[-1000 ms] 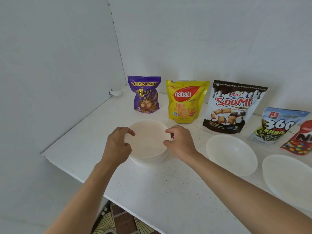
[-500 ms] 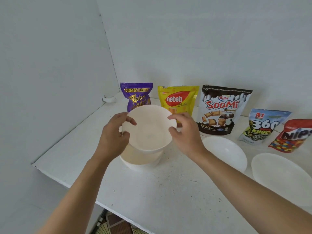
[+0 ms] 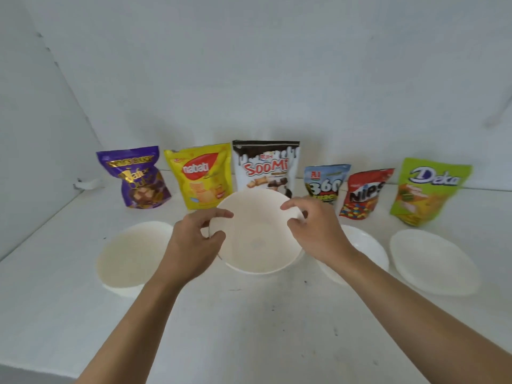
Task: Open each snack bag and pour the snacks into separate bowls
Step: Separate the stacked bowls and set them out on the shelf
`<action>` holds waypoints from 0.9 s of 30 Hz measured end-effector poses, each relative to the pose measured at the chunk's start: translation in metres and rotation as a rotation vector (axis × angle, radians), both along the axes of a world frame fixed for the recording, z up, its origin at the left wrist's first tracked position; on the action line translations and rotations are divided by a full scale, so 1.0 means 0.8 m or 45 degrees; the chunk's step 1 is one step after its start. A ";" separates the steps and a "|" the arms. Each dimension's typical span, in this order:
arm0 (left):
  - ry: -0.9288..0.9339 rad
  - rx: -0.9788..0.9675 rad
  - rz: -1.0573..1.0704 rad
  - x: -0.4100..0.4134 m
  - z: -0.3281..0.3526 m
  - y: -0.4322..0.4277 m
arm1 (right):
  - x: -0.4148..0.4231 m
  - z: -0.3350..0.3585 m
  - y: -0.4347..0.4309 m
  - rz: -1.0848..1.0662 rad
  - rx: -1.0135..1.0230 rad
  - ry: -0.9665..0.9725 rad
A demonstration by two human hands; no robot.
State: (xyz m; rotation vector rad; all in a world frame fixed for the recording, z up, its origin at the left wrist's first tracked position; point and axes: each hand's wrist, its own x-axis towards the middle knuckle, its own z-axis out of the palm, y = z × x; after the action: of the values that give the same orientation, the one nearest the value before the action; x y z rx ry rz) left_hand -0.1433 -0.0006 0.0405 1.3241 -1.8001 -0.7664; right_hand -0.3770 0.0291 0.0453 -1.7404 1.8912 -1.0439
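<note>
The person has a pale plastic bowl (image 3: 257, 239) between both hands, in front of the middle of the row of snack bags and just over the white worktop (image 3: 249, 328); whether its base touches the surface I cannot tell. The left hand (image 3: 194, 242) pinches the near-left rim, its fingers (image 3: 221, 214) curled over the edge with the thumb below. The right hand (image 3: 315, 231) grips the far-right rim in the same way. The bowl is tipped a little towards the person, so its inside shows. It looks light, thin-walled and smooth, likely to flex and slide if squeezed, so the rim at opposite sides seems the sensible place to hold it. A second bowl (image 3: 130, 256) sits to the left, a third bowl (image 3: 365, 245) is partly hidden behind the right forearm, and a shallow bowl (image 3: 432, 261) lies far right. Along the wall stand six bags: a purple wafer bag (image 3: 135, 177), a yellow Nabati bag (image 3: 201, 176), a SooMi bag (image 3: 266, 164), a 360 bag (image 3: 325, 181), a red Nips bag (image 3: 365, 192) and a green Deka bag (image 3: 429, 189). All look sealed. They are soft, crinkly pouches, best gripped at the top seam to tear.
</note>
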 end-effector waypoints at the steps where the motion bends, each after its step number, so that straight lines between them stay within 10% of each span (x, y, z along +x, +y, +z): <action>1: -0.009 0.008 -0.030 -0.016 -0.002 0.006 | -0.017 -0.003 0.013 0.008 0.031 -0.006; 27: -0.341 0.279 -0.647 -0.229 -0.094 0.141 | -0.232 -0.111 0.196 0.023 0.261 0.267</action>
State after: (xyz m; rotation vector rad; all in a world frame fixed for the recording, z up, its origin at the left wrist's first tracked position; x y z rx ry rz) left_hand -0.3266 0.1125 -0.0351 1.1527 -2.3694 -1.1236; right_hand -0.5624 0.1860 -0.0433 -1.8003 2.0217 -0.6553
